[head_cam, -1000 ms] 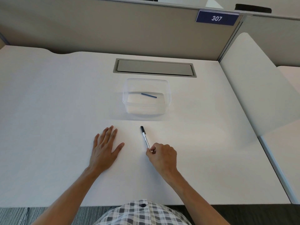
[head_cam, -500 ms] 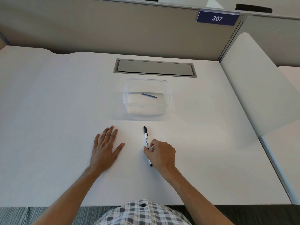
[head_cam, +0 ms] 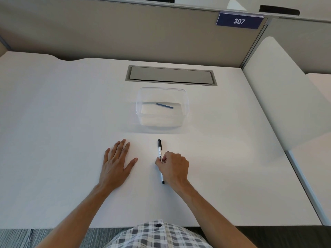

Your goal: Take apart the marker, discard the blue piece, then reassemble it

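Observation:
A white marker (head_cam: 160, 153) with a black cap lies lengthwise on the white desk, cap pointing away from me. My right hand (head_cam: 173, 169) is curled over its middle, thumb and fingertips pinching the barrel; the black rear end sticks out below the hand. My left hand (head_cam: 116, 163) rests flat on the desk to the left of the marker, fingers spread, holding nothing. A thin blue piece (head_cam: 164, 105) lies inside the clear plastic container (head_cam: 186, 104) beyond the marker.
A grey cable hatch (head_cam: 171, 75) is set into the desk (head_cam: 53, 122) behind the container. A beige partition with a "307" sign (head_cam: 239, 21) closes the back. A white side panel (head_cam: 279, 95) rises at the right.
The marker swung from a leftward slant to nearly straight. My right hand slid forward from its rear end to its middle. The left hand stayed put.

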Available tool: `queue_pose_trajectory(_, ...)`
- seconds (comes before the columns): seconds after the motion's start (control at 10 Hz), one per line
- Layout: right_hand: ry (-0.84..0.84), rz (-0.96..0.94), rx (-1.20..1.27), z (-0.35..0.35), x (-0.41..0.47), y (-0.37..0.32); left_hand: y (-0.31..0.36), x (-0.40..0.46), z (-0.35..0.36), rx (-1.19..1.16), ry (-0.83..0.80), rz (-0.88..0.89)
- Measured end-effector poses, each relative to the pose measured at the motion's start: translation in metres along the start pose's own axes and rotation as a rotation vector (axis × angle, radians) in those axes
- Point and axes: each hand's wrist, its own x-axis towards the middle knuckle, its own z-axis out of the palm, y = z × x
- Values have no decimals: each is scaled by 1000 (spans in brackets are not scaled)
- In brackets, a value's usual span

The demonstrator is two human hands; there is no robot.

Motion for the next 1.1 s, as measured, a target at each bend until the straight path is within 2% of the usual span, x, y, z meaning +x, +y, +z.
queue_pose_trajectory(1.1,9,17,-7,-2,0,-5,0,1,0,2,-8,-6)
